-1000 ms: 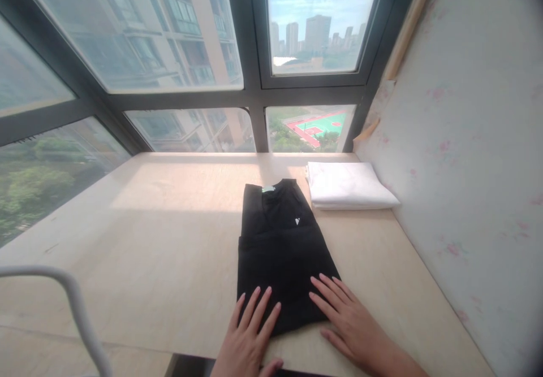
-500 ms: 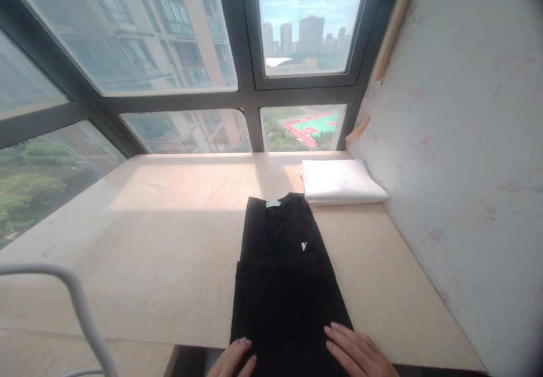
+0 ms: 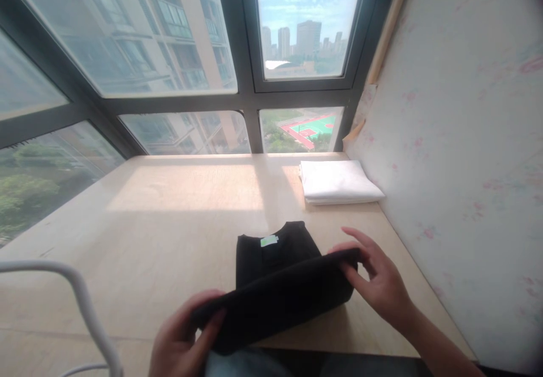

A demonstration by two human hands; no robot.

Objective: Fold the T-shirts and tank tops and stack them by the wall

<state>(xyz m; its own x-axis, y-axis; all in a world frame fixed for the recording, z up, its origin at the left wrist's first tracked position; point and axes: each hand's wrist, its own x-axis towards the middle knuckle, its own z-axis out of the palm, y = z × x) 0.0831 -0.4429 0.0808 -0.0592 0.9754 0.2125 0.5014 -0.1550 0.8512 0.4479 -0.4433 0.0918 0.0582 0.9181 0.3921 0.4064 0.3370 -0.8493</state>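
A black shirt (image 3: 280, 303) lies partly on the wooden surface, its neckline and pale label facing the window. Its near part is lifted off the surface as a folded band that slants up to the right. At the left end of this band my left hand (image 3: 186, 332) pinches the cloth between thumb and fingers. My right hand (image 3: 375, 272) grips the right end the same way, one finger stretched out above the cloth. The white chest mark is hidden behind the raised fold.
A folded white cloth (image 3: 339, 182) rests at the back right, beside the flowered wall (image 3: 458, 196). Dark-framed windows rise behind the light wooden surface (image 3: 169, 241). A curved grey-white tube (image 3: 82, 298) stands at the lower left. The surface's near edge runs below my hands.
Both hands have taken hold of the shirt's near part and raised it up and away from me, folding it. The neckline end has slid nearer to me, away from the white cloth.
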